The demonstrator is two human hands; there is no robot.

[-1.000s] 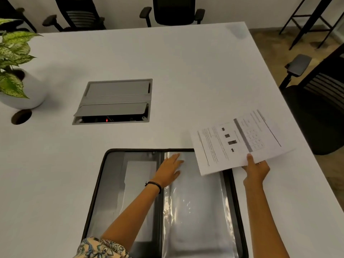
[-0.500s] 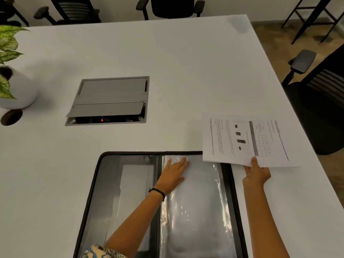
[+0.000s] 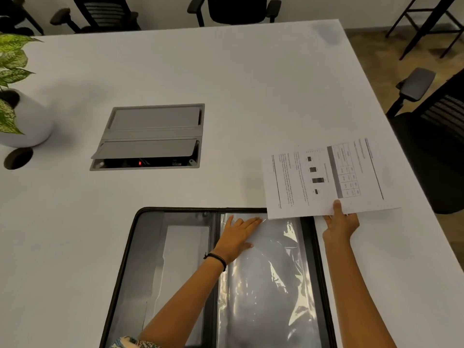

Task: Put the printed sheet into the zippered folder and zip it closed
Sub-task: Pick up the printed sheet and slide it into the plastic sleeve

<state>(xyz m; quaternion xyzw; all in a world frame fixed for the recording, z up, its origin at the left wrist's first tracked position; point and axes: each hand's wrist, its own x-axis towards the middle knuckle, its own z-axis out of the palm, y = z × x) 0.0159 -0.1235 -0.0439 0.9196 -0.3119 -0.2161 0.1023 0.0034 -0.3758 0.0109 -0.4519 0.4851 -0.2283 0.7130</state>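
The black zippered folder (image 3: 135,247) lies open at the near edge of the white table (image 3: 226,71), its right half filled with shiny clear plastic sleeves (image 3: 271,285). My left hand (image 3: 238,234) rests flat, fingers spread, on the top of those sleeves near the spine. My right hand (image 3: 340,223) pinches the near edge of the printed sheet (image 3: 324,177), thumb on top. The sheet hovers, turned sideways, over the folder's far right corner and the table beyond it.
A grey cable box (image 3: 150,136) with its near lid ajar is set into the table beyond the folder. A potted plant (image 3: 15,104) stands at the left, by a round cable hole (image 3: 18,158). Black office chairs (image 3: 431,136) line the right and far sides.
The sheet has swung from a tilted pose to roughly square with the table and shifted a little right. My left hand slid slightly towards the sleeves' top edge.
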